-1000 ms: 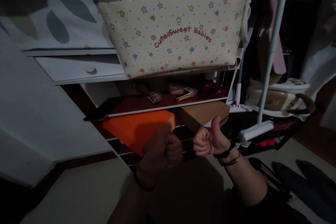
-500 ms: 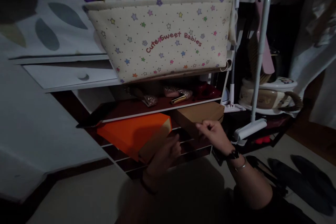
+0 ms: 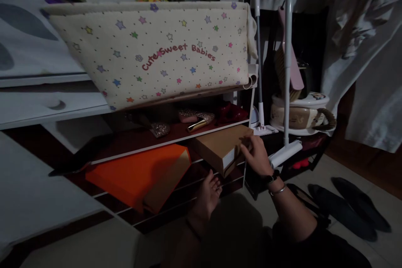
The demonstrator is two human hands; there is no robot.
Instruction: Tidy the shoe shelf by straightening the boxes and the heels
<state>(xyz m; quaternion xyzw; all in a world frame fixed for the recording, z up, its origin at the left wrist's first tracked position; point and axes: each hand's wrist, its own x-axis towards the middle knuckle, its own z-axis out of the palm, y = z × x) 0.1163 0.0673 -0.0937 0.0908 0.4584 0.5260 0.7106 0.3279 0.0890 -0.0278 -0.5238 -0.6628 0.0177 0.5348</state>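
Note:
A brown cardboard box (image 3: 220,144) with a white label on its end sits on a lower shelf of the rack. My right hand (image 3: 256,155) has thumb and fingers bent around the box's right front edge. Just below the box's near corner, my left hand (image 3: 209,194) is held palm up with its fingers apart, touching nothing that I can see. To the left, an orange box (image 3: 135,171) with a brown end sticks out of the same shelf at an angle.
Glittery shoes (image 3: 161,129) and dark red shoes (image 3: 232,113) stand on the shelf above. Over them hangs a star-patterned fabric bin (image 3: 176,58). A white mop (image 3: 286,153) leans at the right, and dark shoes (image 3: 342,209) lie on the floor.
The view has turned, shifting things left. My right hand has gone from a loose pinch before the cardboard box to its right edge. The box's labelled end now shows, and my left hand has opened.

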